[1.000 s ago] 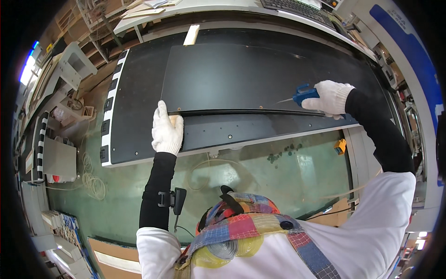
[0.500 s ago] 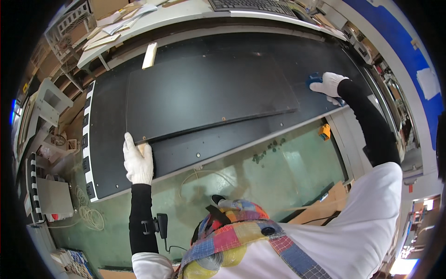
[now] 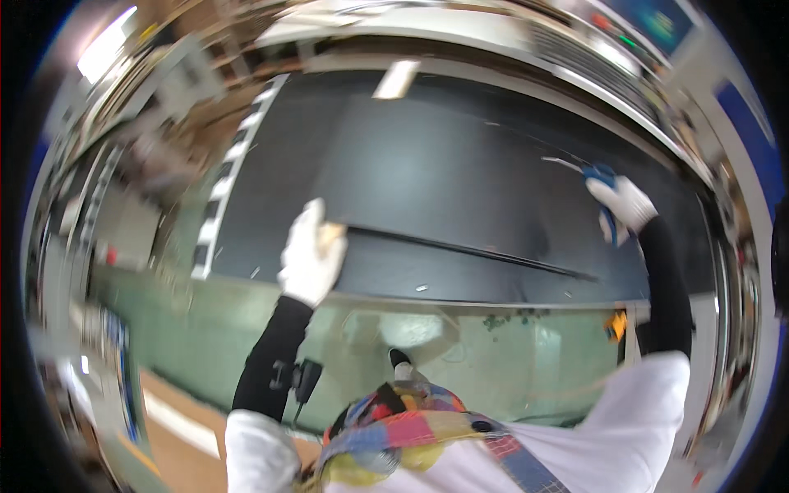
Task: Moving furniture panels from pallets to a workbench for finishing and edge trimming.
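- Panel (image 3: 444, 177), flat and black, lies across the middle of the frame on a black table (image 3: 271, 177); its lower edge shows as a dark line slanting down to the right.
- Left hand (image 3: 311, 261), white-gloved, left of centre: thumb and fingers close around a small tan block (image 3: 332, 233) at the panel's lower left corner, fingers pointing up the frame.
- Right hand (image 3: 625, 205), also gloved, right of centre: wrapped around a blue tool (image 3: 599, 174), whose thin metal nozzle (image 3: 562, 163) points toward the upper left, over the dark surface.
- Black-and-white strip (image 3: 228, 181) along the table's left edge; pale slat (image 3: 397, 80) at its far edge, top centre.
- Black device (image 3: 306, 380) on the left forearm, lower left of centre.
- Yellow object (image 3: 615, 326) near the table's lower right corner, too blurred to name.
- Green floor (image 3: 329, 337) below the table, with a dark shoe (image 3: 399, 357) just above the patchwork apron (image 3: 411, 429) at bottom centre.
- Brown board (image 3: 177, 460) at lower left, bearing a white band.
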`<state>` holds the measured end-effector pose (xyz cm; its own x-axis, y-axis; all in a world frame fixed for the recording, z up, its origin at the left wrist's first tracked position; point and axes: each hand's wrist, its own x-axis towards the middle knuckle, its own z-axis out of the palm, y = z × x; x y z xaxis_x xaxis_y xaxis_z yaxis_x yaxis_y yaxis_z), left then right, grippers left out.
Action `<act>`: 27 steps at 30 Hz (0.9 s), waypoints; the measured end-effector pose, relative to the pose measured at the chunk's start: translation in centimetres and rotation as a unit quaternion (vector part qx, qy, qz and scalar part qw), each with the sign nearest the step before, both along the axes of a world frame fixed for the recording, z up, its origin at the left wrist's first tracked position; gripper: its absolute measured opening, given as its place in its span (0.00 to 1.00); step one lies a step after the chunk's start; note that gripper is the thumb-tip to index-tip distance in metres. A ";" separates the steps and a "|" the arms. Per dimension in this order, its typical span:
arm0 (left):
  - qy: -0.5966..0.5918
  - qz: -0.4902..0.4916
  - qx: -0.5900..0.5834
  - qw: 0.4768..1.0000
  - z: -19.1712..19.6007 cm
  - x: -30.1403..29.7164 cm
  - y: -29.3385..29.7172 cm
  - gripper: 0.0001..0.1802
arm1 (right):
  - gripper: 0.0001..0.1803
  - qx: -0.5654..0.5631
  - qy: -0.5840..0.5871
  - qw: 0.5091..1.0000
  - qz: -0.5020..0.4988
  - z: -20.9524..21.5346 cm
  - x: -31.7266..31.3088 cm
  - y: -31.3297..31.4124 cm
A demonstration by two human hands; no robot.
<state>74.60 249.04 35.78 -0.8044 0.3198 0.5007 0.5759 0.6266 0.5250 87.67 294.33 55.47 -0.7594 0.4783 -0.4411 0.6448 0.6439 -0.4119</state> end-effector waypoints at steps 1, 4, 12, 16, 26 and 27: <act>-0.008 -0.004 -0.001 1.000 0.0 0.3 -0.9 0.35 | 0.29 -0.157 0.075 0.984 0.037 -0.3 0.5 -3.6; -0.047 0.014 -0.047 0.998 -0.1 3.5 -4.7 0.33 | 0.25 -0.328 0.103 0.926 0.155 -2.2 1.1 -14.5; -0.260 0.069 -0.044 0.962 -3.4 17.8 -21.0 0.28 | 0.14 -0.370 0.242 0.876 0.195 -8.7 -5.5 -37.0; -0.386 0.240 -0.020 0.891 -6.2 22.9 -31.2 0.26 | 0.14 -0.249 0.185 0.915 0.258 -11.1 -6.8 -40.3; -0.471 0.364 -0.001 0.804 -9.7 27.2 -55.4 0.24 | 0.12 0.120 0.676 0.685 0.246 -4.2 -10.5 -63.3; -0.443 0.353 0.016 0.824 -10.1 24.9 -57.5 0.25 | 0.12 0.099 0.638 0.720 0.256 -5.4 -12.0 -64.7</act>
<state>99.51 191.57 25.73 -0.8383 -0.3868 -0.3842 -0.5449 0.6182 0.5665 75.68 229.67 50.08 -0.5858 -0.0497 0.8089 -0.5188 0.7898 -0.3272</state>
